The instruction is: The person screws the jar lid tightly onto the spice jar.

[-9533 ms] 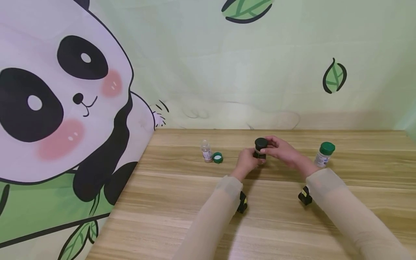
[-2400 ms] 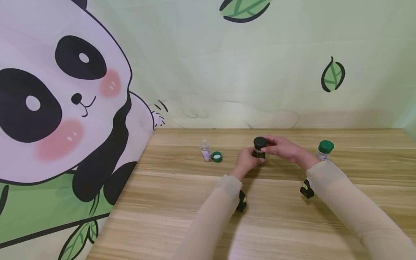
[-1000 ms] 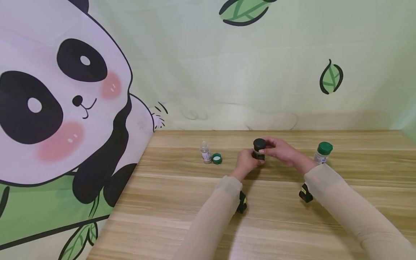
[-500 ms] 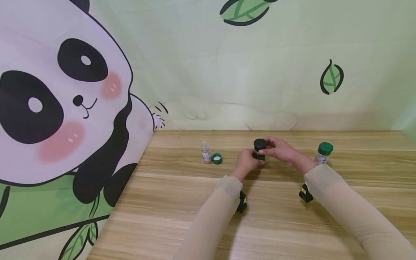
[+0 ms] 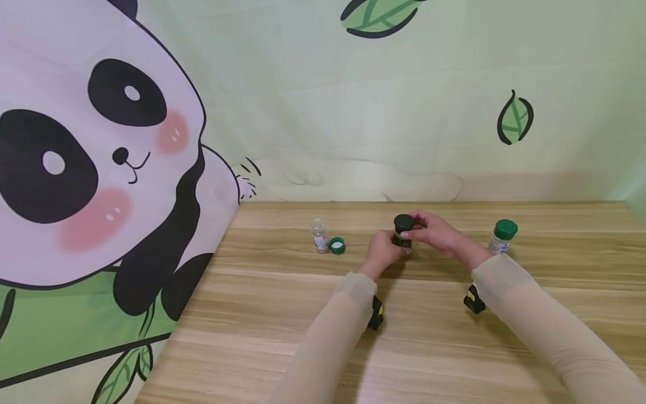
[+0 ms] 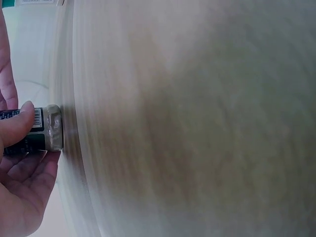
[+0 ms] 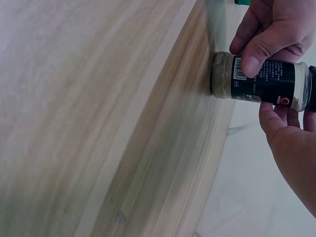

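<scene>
A small glass spice jar (image 5: 403,229) with a black cap and black label stands upright near the back of the table. My left hand (image 5: 382,251) grips its lower body, the thumb lying across the label beside the barcode, as the left wrist view shows. Higher up, my right hand (image 5: 436,233) holds the same jar around its neck and cap, thumb in front and fingers behind. In the right wrist view, greyish contents show at the base of the jar (image 7: 223,79), and its base is right at the tabletop. The right palm is hidden in the head view.
Left of the hands stands an uncapped clear bottle (image 5: 320,238), with a green cap (image 5: 337,245) lying beside it, white inside facing up. A green-capped jar (image 5: 505,230) stands to the right, partly behind my right sleeve (image 5: 510,275). A panda-print cloth (image 5: 429,101) hangs behind the wooden table (image 5: 282,314).
Both hands keep hold of the spice jar in nearly the same spot throughout. My right sleeve covers a little more of the green-capped jar than it did in the oldest frame.
</scene>
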